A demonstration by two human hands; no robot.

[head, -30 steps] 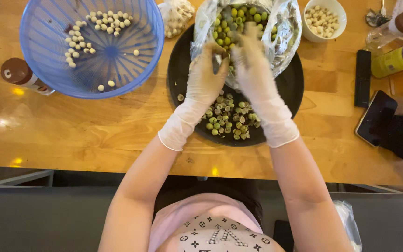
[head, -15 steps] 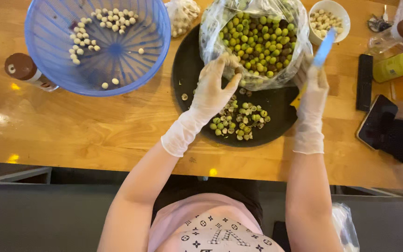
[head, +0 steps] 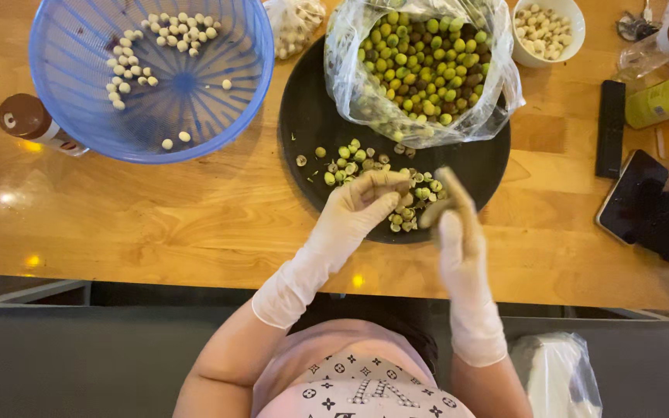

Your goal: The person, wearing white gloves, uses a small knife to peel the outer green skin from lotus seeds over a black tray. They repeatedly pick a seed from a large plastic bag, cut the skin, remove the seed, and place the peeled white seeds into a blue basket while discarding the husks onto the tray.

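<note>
Loose seeds [head: 365, 159] are pinched by the curled left hand [head: 365, 203], a bag [head: 420, 70] beyond; the blurred right hand's [head: 454, 224] grip cannot be told.

Gloved left hand [head: 365, 203] and right hand [head: 454, 232] over the small seed pile [head: 385, 174] on black tray [head: 303, 116]; clear bag of green seeds [head: 423, 62] behind; blue basket [head: 149, 77] on counter [head: 156, 224].

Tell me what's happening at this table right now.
A person in white gloves works over a round black tray on a wooden table. The left hand rests on a small pile of green and brown seeds, and the right hand is blurred beside it. A clear plastic bag of green seeds sits on the tray, and a blue plastic basket holds pale peeled seeds.
</note>
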